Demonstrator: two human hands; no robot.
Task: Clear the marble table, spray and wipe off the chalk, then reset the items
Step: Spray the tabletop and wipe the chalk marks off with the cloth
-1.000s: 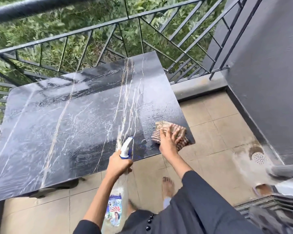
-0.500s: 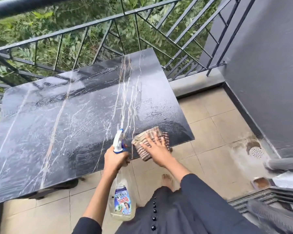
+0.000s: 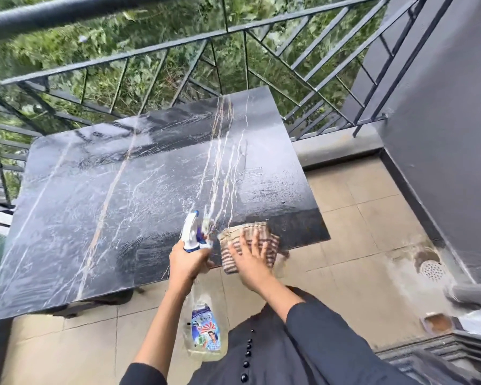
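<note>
The left grip [image 3: 188, 263] is clenched round the neck of the bottle [image 3: 206, 333], which hangs just off the near edge of the wet counter [image 3: 109, 207]. The right grip [image 3: 252, 263], fingers spread flat, presses the cloth [image 3: 229, 250] on that edge.

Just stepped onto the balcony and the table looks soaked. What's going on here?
A person is wiping the black marble table. Their right hand presses a striped cloth flat at the near edge, while the left hand grips a spray bottle by its neck, beside the cloth. Its surface is wet and streaked.
</note>
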